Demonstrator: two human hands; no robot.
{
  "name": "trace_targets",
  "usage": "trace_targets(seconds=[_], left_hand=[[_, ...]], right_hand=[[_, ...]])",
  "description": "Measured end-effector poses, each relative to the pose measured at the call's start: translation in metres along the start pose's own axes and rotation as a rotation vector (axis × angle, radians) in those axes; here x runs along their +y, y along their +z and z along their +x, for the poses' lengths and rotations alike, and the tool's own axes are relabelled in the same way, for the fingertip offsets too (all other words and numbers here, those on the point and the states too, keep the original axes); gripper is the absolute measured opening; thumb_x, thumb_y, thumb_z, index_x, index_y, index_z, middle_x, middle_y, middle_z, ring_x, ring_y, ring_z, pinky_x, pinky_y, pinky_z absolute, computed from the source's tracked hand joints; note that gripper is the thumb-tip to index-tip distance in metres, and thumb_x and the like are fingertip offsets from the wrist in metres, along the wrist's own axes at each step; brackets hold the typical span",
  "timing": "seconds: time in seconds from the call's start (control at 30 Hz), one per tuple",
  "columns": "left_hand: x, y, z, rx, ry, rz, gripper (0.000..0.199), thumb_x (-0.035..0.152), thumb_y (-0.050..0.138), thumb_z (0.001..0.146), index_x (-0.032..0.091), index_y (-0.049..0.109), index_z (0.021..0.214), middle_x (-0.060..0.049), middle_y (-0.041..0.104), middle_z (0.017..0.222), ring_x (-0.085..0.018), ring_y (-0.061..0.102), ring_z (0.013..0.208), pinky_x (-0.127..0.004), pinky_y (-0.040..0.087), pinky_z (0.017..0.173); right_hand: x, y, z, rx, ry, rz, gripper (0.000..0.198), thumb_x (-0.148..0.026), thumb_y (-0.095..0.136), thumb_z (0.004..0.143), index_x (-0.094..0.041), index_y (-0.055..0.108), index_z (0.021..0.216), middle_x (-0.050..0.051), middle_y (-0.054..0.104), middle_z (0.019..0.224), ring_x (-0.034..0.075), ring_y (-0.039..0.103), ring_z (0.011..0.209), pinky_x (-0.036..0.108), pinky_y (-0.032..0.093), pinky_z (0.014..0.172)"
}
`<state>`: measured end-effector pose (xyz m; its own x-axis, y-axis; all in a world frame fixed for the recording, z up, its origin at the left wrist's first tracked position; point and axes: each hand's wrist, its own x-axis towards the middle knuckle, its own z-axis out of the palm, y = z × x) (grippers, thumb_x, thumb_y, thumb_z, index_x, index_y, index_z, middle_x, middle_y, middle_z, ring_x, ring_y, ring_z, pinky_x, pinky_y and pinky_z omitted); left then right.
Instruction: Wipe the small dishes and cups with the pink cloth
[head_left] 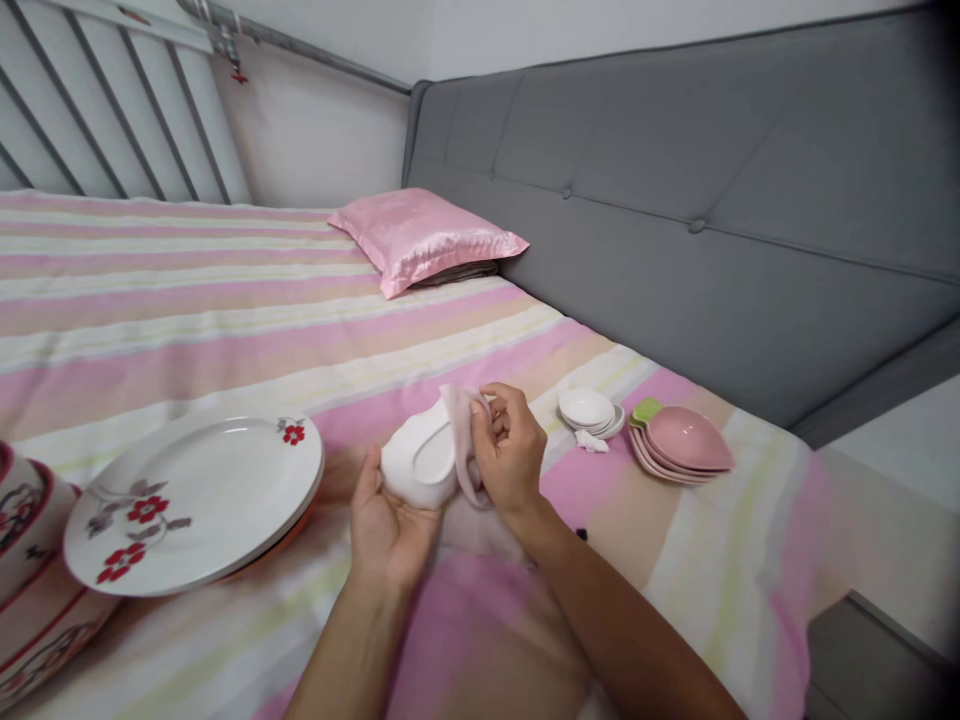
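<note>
Our left hand point(394, 530) cups the white dish point(420, 455) from below and to its left, the thumb up along its edge; our right hand point(511, 455) pinches a pale pink cloth point(466, 440) against the dish's right side. The dish sits between our 2 hands, its underside and raised oval foot toward us. This looks like wiping. To do it well, we would keep the left palm broad under the curve, press lightly through a fold of cloth, and trace the groove around the foot, where moisture or dust could linger. Glazed ware probably slips easily, so we would turn it slowly and stay low over the bedspread point(247, 350).

The dish looks smooth and ceramic, with a scalloped outline; the cloth is thin and limp. Left of our left hand lie glossy oval plates point(225, 500) with red flowers. Beyond our right hand sit small white dishes point(587, 408) and, farther right, a stack of pink leaf-shaped dishes point(694, 440) with a green tip.
</note>
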<state>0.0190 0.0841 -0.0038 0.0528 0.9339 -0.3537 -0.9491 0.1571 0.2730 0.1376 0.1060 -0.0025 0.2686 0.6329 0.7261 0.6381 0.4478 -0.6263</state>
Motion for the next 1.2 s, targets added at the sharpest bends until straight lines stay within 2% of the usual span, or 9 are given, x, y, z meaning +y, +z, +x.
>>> trace_targets(seconds=[0.1,0.27,0.5,0.63,0.77,0.9,1.07,1.2], left_hand=[[0.001,-0.003,0.003,-0.022,-0.063,-0.065,0.046,0.035,0.041,0.089,0.009,0.051,0.125,-0.016,0.071,0.094,-0.025,0.068,0.089,-0.039,0.054,0.080],[0.005,-0.002,0.004,-0.025,-0.141,-0.132,0.049,0.041,0.036,0.091,0.010,0.049,0.127,-0.015,0.072,0.091,-0.023,0.069,0.086,-0.035,0.055,0.077],[0.007,-0.001,0.003,-0.035,-0.162,-0.111,0.050,0.041,0.032,0.092,0.009,0.048,0.128,-0.015,0.072,0.090,-0.022,0.068,0.087,-0.033,0.055,0.075],[0.008,-0.002,0.002,-0.115,-0.135,-0.101,0.049,0.039,0.030,0.093,0.010,0.047,0.128,-0.015,0.071,0.096,-0.021,0.067,0.091,-0.033,0.055,0.076],[0.007,-0.001,0.002,-0.166,-0.123,-0.118,0.047,0.038,0.030,0.093,0.011,0.051,0.125,-0.015,0.070,0.100,-0.021,0.066,0.095,-0.032,0.055,0.077],[0.008,0.001,0.002,-0.154,-0.118,-0.150,0.045,0.037,0.028,0.094,0.010,0.058,0.114,-0.013,0.072,0.092,-0.019,0.067,0.088,-0.029,0.056,0.072],[0.010,0.003,-0.001,-0.145,-0.094,-0.165,0.045,0.036,0.028,0.094,0.009,0.064,0.086,-0.008,0.071,0.075,-0.011,0.066,0.070,-0.020,0.055,0.062],[0.006,0.008,-0.007,-0.137,-0.023,-0.052,0.042,0.031,0.032,0.094,0.010,0.062,0.073,-0.003,0.066,0.068,-0.006,0.062,0.060,-0.014,0.052,0.057]], right_hand=[[-0.002,0.002,-0.003,-0.016,-0.068,-0.015,0.015,-0.020,0.046,0.086,-0.019,0.057,0.096,0.002,0.061,0.082,0.011,0.054,0.066,0.023,0.043,0.060],[-0.005,0.003,-0.006,-0.111,-0.092,0.000,0.015,-0.016,0.043,0.085,-0.019,0.056,0.093,0.002,0.062,0.082,0.012,0.055,0.068,0.023,0.044,0.063],[-0.008,0.001,-0.006,-0.179,-0.100,0.050,0.016,-0.017,0.042,0.085,-0.019,0.056,0.093,0.004,0.062,0.086,0.013,0.057,0.075,0.025,0.045,0.068],[-0.011,-0.002,-0.006,-0.208,-0.142,0.066,0.017,-0.027,0.051,0.083,-0.018,0.057,0.096,0.006,0.060,0.088,0.016,0.057,0.080,0.026,0.046,0.069],[-0.013,-0.002,-0.007,-0.209,-0.176,0.088,0.020,-0.033,0.060,0.079,-0.017,0.059,0.092,0.004,0.060,0.084,0.014,0.057,0.074,0.025,0.047,0.066],[-0.015,0.000,-0.009,-0.247,-0.221,0.092,0.011,-0.026,0.055,0.083,-0.019,0.061,0.089,0.002,0.061,0.080,0.011,0.057,0.071,0.022,0.048,0.063],[-0.014,0.001,-0.013,-0.345,-0.348,0.061,0.013,-0.025,0.052,0.086,-0.021,0.063,0.091,0.003,0.064,0.084,0.012,0.060,0.076,0.022,0.049,0.066],[-0.015,0.004,-0.018,-0.347,-0.421,0.054,0.015,-0.023,0.050,0.087,-0.021,0.065,0.092,0.003,0.063,0.082,0.012,0.061,0.074,0.023,0.050,0.068]])
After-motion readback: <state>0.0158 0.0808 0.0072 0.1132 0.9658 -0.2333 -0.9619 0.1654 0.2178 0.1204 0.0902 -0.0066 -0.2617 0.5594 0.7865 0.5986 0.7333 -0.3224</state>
